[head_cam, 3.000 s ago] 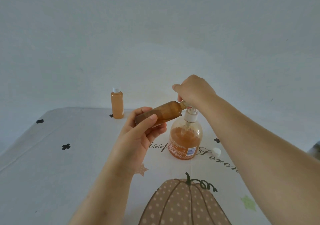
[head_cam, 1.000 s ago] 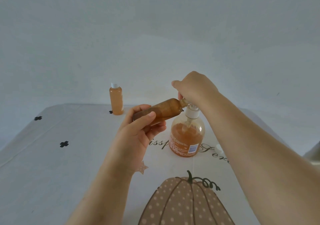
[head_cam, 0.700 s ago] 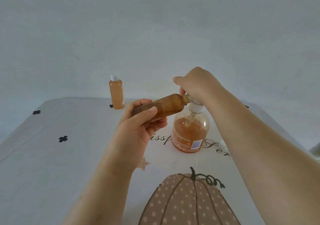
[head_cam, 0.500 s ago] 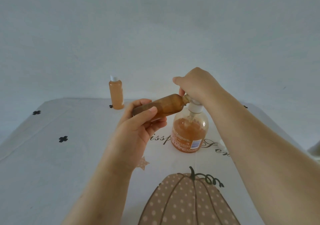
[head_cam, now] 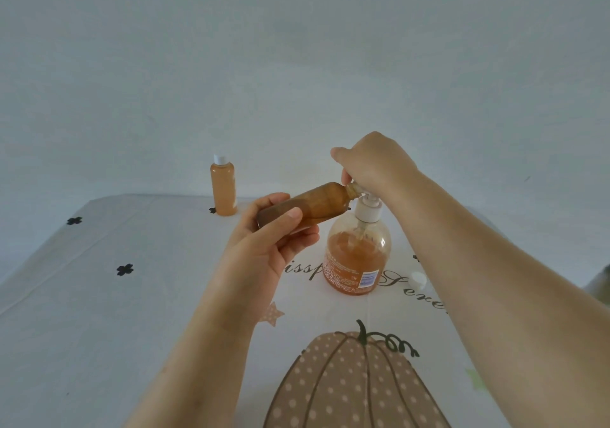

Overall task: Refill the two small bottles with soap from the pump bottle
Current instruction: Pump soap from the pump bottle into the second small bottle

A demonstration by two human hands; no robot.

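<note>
We see bare forearms (head_cam: 204, 345) coming in from five and seven o'clock, ending in a bare left hand (head_cam: 260, 256) and right hand (head_cam: 376, 163); the left thumbnail (head_cam: 293, 214) is short.

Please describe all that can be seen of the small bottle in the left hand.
The small bottle is brownish, translucent, plastic-looking and uncapped. The left hand grips its base end and holds it tilted near horizontal, neck raised to the spout of the pump bottle, under the right hand.

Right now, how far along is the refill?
Done: the far bottle stands capped and looks full. In hand: left hand holds the second bottle to the pump bottle, right hand gripping its pump. Left: finish filling, then fit the cap lying on the table.
</note>
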